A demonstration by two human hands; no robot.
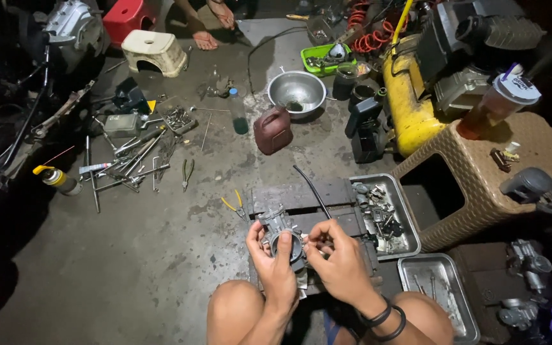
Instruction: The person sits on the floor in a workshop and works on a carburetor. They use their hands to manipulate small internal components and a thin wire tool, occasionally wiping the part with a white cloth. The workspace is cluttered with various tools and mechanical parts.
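Left hand: the left hand (275, 267) is closed around the lower left side of a metal carburetor (282, 235), thumb on its round opening.
Right hand: the right hand (337, 259) is curled, fingertips pinched at the carburetor's right edge; whether they hold a small part cannot be told.
Carburetor position: held between both hands, above the knees, over a dark wooden pallet (308, 198) on the floor.
Near items: yellow-handled pliers (234, 206) lie just left of the pallet; a black hose (311, 188) lies across it.
Right side: a steel tray (384, 214) of small parts touches the pallet; a second tray (439, 294) sits near the right knee.
Farther off: a dark red jug (273, 130) and a steel bowl (297, 92) stand well apart.
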